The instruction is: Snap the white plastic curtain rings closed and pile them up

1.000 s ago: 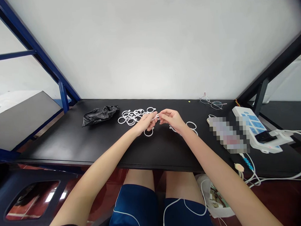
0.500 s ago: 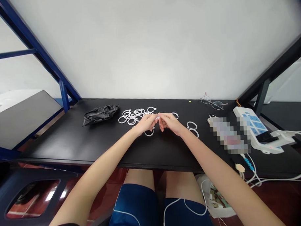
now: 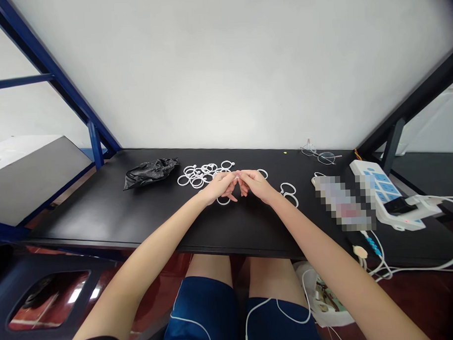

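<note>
My left hand [image 3: 220,186] and my right hand [image 3: 253,183] meet fingertip to fingertip above the table. Both are closed in a pinch on a small white piece between the thumbs, which looks like part of a white ring; the fingers cover most of it. Close behind my left hand lies a pile of thin white rings [image 3: 197,180] with small ball-like knobs. One ring [image 3: 223,204] shows just below my left hand, partly covered by its fingers. Beyond my right hand is another ring [image 3: 264,171], and two more rings [image 3: 288,188] lie to its right.
The black table [image 3: 146,217] carries a crumpled black plastic bag [image 3: 151,172] at left. On the right are eyeglasses [image 3: 318,155], a blurred-out phone-like object [image 3: 341,200] with a cable, and a white power strip [image 3: 387,194] with a plug. A wall stands behind.
Both hands stay together at nearly the same spot. Some fingers of my left hand have stretched out lower, and the small white piece shows less between the thumbs.
</note>
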{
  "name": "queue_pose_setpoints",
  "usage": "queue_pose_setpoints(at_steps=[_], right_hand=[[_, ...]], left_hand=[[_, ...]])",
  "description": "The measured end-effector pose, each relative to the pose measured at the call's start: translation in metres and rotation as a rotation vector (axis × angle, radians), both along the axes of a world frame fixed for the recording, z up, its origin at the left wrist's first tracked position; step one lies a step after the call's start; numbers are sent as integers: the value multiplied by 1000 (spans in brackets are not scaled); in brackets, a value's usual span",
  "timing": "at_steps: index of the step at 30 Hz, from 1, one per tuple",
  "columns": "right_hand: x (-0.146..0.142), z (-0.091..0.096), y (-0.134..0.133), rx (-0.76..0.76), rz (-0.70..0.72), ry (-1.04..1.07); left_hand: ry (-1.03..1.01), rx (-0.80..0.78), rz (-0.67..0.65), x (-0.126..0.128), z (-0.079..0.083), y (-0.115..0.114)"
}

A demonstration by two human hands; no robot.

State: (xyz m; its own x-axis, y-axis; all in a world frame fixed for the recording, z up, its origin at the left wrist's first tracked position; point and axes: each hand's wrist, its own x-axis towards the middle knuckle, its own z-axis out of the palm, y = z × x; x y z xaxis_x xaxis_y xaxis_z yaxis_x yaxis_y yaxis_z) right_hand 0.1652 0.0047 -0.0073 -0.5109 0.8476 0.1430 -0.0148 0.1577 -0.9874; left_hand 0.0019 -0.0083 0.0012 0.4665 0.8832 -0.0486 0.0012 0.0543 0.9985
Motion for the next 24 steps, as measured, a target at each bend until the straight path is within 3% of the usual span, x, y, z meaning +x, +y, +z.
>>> queue_pose_setpoints(at_steps=[24], right_hand=[[-1,-1,0,16,-13,-36]], left_hand=[[14,21,-6,-1,0,0]])
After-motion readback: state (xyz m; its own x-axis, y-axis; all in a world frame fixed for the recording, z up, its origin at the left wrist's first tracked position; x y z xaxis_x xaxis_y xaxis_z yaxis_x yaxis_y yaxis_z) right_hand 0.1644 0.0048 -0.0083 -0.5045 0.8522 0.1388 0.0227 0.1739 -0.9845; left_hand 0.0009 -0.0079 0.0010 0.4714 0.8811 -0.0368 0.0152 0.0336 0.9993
